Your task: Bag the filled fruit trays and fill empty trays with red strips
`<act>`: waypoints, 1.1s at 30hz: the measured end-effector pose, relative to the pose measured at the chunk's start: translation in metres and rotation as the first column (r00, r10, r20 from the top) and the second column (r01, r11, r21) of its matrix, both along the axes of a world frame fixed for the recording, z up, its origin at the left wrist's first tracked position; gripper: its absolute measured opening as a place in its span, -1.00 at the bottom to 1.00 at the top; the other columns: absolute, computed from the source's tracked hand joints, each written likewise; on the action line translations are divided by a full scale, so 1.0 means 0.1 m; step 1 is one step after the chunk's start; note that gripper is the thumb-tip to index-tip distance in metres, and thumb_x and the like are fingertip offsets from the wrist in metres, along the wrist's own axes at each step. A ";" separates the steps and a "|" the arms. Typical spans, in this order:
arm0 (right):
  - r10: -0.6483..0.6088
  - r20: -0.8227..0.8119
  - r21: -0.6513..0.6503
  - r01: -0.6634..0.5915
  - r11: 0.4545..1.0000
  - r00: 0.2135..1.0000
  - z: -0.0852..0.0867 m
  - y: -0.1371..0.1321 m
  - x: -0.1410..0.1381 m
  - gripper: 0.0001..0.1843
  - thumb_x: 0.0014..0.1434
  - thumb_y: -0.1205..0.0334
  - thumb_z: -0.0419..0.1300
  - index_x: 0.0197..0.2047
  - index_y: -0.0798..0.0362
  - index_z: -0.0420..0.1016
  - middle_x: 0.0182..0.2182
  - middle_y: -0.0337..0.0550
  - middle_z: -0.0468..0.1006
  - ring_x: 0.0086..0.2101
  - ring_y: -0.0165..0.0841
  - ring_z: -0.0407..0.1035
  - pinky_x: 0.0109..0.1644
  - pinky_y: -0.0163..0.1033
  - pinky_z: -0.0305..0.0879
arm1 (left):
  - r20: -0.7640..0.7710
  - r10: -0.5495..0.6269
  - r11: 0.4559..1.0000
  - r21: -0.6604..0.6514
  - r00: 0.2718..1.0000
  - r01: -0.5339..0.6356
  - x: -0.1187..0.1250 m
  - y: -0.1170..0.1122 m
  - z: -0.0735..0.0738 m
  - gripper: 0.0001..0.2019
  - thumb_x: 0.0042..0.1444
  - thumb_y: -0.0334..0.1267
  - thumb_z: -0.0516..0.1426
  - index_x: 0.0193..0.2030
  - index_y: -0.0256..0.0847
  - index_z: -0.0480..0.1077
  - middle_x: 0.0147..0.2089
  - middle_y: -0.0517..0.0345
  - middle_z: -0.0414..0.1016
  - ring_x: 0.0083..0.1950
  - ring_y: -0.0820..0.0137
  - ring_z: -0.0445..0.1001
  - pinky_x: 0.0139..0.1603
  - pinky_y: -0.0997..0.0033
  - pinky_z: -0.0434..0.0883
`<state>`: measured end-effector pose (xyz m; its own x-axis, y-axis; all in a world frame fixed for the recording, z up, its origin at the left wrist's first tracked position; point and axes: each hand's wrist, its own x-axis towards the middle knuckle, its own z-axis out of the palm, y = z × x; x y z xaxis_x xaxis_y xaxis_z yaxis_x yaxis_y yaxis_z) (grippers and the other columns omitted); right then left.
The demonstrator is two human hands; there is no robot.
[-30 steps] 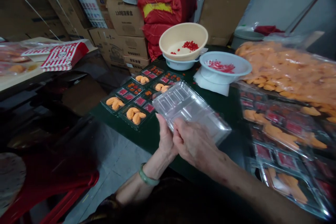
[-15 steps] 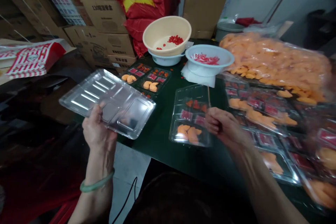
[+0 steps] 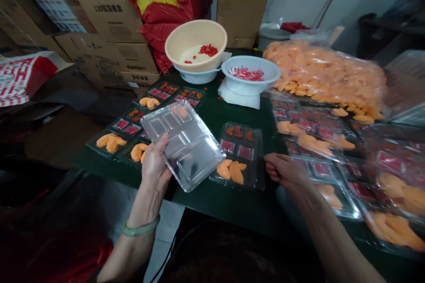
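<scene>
Held a clear plastic compartmented lid [image 3: 196, 142] aslant above the green table [image 3: 214, 115], clamped in the left hand [image 3: 155, 162] — and curled the right hand [image 3: 280, 169] into a fist just beside a filled tray [image 3: 259, 152], without showing whether around anything.

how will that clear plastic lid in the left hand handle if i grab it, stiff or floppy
The clear plastic lid is probably light, since the left hand holds it by one edge. It is likely stiff, judging by its flat, ridged shape. Its glossy surface may feel slippery.
</scene>
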<state>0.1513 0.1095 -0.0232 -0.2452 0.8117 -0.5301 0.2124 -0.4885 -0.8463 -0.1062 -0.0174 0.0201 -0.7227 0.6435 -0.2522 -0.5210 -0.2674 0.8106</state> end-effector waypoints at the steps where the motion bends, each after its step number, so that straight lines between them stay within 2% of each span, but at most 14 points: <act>1: -0.037 0.032 0.045 0.036 0.998 0.999 -0.01 -0.02 0.01 -0.78 -0.18 0.21 0.15 -0.62 0.03 0.12 -0.76 -0.45 0.04 -0.74 -0.60 -0.11 -0.69 -0.43 -0.25 | 0.001 -0.009 1.000 -0.006 1.000 0.009 0.00 0.01 -0.01 -0.84 0.06 -0.40 0.05 -0.24 -0.37 0.41 -0.40 0.01 0.52 -0.38 0.22 0.56 -0.41 0.28 0.54; 3: -0.145 0.135 0.288 0.101 0.952 0.980 0.01 -0.07 -0.01 -0.89 -0.11 0.22 0.12 -0.50 0.05 0.25 -0.70 -0.37 0.17 -0.69 -0.53 0.03 -0.66 -0.40 -0.08 | -0.002 -0.014 1.000 -0.012 1.000 0.014 -0.01 0.01 -0.01 -0.82 0.07 -0.40 0.04 -0.21 -0.36 0.40 -0.36 -0.01 0.53 -0.39 0.22 0.56 -0.41 0.28 0.55; 4: -0.203 0.189 0.463 0.095 0.881 0.961 0.02 -0.09 -0.04 -0.89 -0.06 0.22 0.10 -0.41 0.06 0.31 -0.64 -0.31 0.26 -0.64 -0.48 0.13 -0.60 -0.36 0.05 | -0.003 -0.012 1.000 -0.013 1.000 0.012 -0.01 0.00 -0.01 -0.82 0.08 -0.39 0.04 -0.19 -0.36 0.40 -0.34 -0.02 0.54 -0.40 0.22 0.56 -0.42 0.27 0.55; 6: -0.266 0.283 0.768 -0.051 0.639 0.921 0.06 -0.08 -0.15 -0.77 0.06 0.23 0.02 -0.21 0.09 0.37 -0.43 -0.11 0.43 -0.44 -0.35 0.32 -0.38 -0.24 0.26 | -0.002 -0.001 1.000 -0.016 1.000 0.001 -0.03 -0.01 -0.01 -0.82 0.09 -0.38 0.04 -0.19 -0.36 0.40 -0.32 -0.04 0.54 -0.41 0.21 0.56 -0.42 0.25 0.55; 7: -0.263 0.332 0.846 -0.162 0.509 0.906 0.08 -0.05 -0.24 -0.70 0.11 0.23 -0.02 -0.12 0.10 0.37 -0.29 -0.01 0.47 -0.31 -0.28 0.37 -0.26 -0.17 0.30 | 0.001 0.006 1.000 -0.017 1.000 -0.006 -0.03 -0.02 0.00 -0.82 0.10 -0.37 0.04 -0.20 -0.37 0.40 -0.33 -0.04 0.54 -0.42 0.21 0.55 -0.42 0.25 0.55; 8: -0.244 0.384 0.874 -0.266 0.407 0.890 0.08 0.00 -0.33 -0.65 0.14 0.23 -0.05 -0.04 0.11 0.36 -0.16 0.07 0.45 -0.19 -0.22 0.36 -0.14 -0.10 0.29 | 0.004 0.015 1.000 -0.019 1.000 -0.015 -0.03 -0.03 0.00 -0.83 0.10 -0.37 0.04 -0.22 -0.37 0.41 -0.34 -0.04 0.54 -0.43 0.21 0.55 -0.42 0.25 0.55; 10: -0.204 0.517 0.845 -0.457 0.279 0.831 0.06 0.12 -0.53 -0.59 0.19 0.21 -0.06 0.07 0.13 0.32 0.06 0.14 0.34 0.04 -0.13 0.22 0.02 -0.01 0.20 | 0.005 0.035 0.999 -0.027 0.999 -0.035 -0.04 -0.05 0.01 -0.84 0.10 -0.38 0.05 -0.23 -0.38 0.42 -0.37 -0.03 0.53 -0.43 0.22 0.55 -0.42 0.25 0.55; 14: -0.078 0.766 0.639 -0.745 0.189 0.638 -0.10 0.34 -0.78 -0.42 0.20 0.01 -0.02 0.17 0.22 0.22 0.15 0.16 0.27 0.17 -0.04 0.04 0.12 0.07 0.06 | -0.001 0.062 0.997 -0.035 0.998 -0.062 -0.04 -0.08 0.00 -0.82 0.12 -0.39 0.04 -0.19 -0.34 0.42 -0.37 0.00 0.54 -0.41 0.24 0.55 -0.44 0.26 0.55; 18: -0.016 0.822 0.569 -0.818 0.086 0.570 -0.24 0.41 -0.79 -0.34 0.18 -0.12 -0.02 0.20 0.16 0.19 0.18 0.08 0.23 0.16 -0.08 0.06 0.16 0.06 -0.03 | 0.111 0.085 0.995 -0.060 0.990 -0.079 -0.04 -0.11 -0.02 -0.83 0.14 -0.40 0.02 -0.27 -0.32 0.44 -0.42 0.04 0.54 -0.44 0.27 0.55 -0.41 0.28 0.55; 22: 0.037 0.815 0.576 -0.815 0.063 0.579 -0.21 0.47 -0.79 -0.42 0.17 -0.09 0.01 0.16 0.06 0.26 0.10 0.02 0.34 0.05 -0.14 0.20 0.07 -0.01 0.09 | 0.355 0.107 0.982 -0.184 0.929 -0.043 0.07 -0.09 -0.07 -0.85 0.12 -0.45 0.03 -0.35 -0.31 0.43 -0.55 0.11 0.50 -0.52 0.31 0.53 -0.37 0.27 0.55; 25: -0.002 0.754 0.654 -0.750 0.100 0.657 -0.16 0.49 -0.80 -0.52 0.19 0.04 0.03 0.12 0.06 0.30 0.08 0.04 0.35 0.09 -0.14 0.16 0.06 -0.02 0.12 | 0.386 -0.017 0.986 -0.144 0.922 0.078 0.23 -0.04 -0.12 -0.86 0.10 -0.46 0.04 -0.28 -0.38 0.44 -0.48 0.00 0.53 -0.49 0.27 0.53 -0.37 0.25 0.55; 29: -0.232 0.511 0.844 -0.431 0.321 0.828 -0.14 0.31 -0.61 -0.54 0.22 0.19 -0.06 0.13 0.20 0.25 0.10 0.21 0.26 0.12 -0.10 0.11 0.08 0.05 0.14 | 0.376 -0.101 0.978 -0.132 0.921 0.161 0.39 0.02 -0.10 -0.84 0.08 -0.49 0.05 -0.23 -0.42 0.44 -0.40 -0.08 0.55 -0.44 0.25 0.54 -0.38 0.29 0.54; 31: -0.247 0.397 0.839 -0.241 0.487 0.884 -0.15 0.14 -0.44 -0.50 0.19 0.16 -0.06 0.14 0.26 0.19 0.06 0.27 0.27 0.04 -0.09 0.22 0.02 0.04 0.23 | 0.371 -0.121 0.975 -0.128 0.921 0.180 0.41 0.09 -0.04 -0.82 0.08 -0.50 0.05 -0.22 -0.42 0.44 -0.40 -0.06 0.56 -0.46 0.28 0.54 -0.40 0.31 0.53; 33: -0.163 0.301 0.716 -0.110 0.689 0.939 -0.14 -0.03 -0.30 -0.47 0.15 0.12 -0.02 0.12 0.25 0.20 -0.02 0.25 0.35 -0.10 -0.12 0.34 -0.08 0.00 0.32 | 0.362 -0.171 0.972 -0.092 0.916 0.218 0.41 0.21 0.00 -0.81 0.08 -0.48 0.05 -0.20 -0.42 0.45 -0.38 -0.08 0.56 -0.45 0.26 0.54 -0.39 0.29 0.53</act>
